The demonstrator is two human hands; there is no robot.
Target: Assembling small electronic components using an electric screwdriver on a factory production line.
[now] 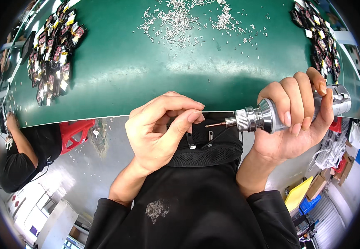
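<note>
My right hand (pixel 277 145) is wrapped round a silver electric screwdriver (pixel 252 119), held level with its thin bit pointing left. Thumb and fingers of my left hand (pixel 153 135) are pinched together just left of the bit's tip, a small gap apart from it. Whatever lies in that pinch is too small or too hidden to make out. Both hands are in front of the near edge of a green-topped table (pixel 117 91). Many small silver screws or pins (pixel 178 23) lie scattered in a loose pile at its far middle.
Small black parts with pale labels form a heap (pixel 57 54) on the table's left and another heap (pixel 319 39) at its right. A co-worker in black (pixel 26 153) sits at the left by a red stool (pixel 75 135). A black pouch (pixel 205 151) hangs at my waist.
</note>
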